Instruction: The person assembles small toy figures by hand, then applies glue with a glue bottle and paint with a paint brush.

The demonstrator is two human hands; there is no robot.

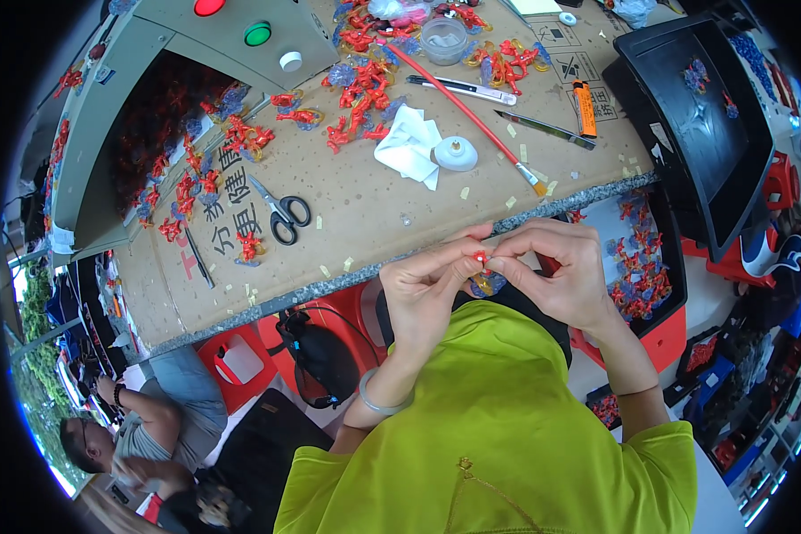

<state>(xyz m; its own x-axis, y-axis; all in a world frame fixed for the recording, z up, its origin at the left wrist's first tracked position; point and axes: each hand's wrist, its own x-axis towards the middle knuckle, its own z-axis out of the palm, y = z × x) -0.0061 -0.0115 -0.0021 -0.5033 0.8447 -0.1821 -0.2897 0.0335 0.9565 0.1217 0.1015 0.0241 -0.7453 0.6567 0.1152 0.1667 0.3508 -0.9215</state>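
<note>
Both hands met just in front of the near edge of the cardboard-covered counter [374, 196]. The left hand [425, 289] and the right hand [568, 280] pinched a small red piece [481, 256] between their fingertips, with a bluish bit [487, 283] hanging just below it. Beyond the counter's edge lay black-handled scissors [280, 212]. Farther back sat a white crumpled tissue [408, 144] touching a small white cap [456, 153], and a long red-handled brush [467, 116] slanted beside them. Red figures [360, 80] were heaped at the far side.
</note>
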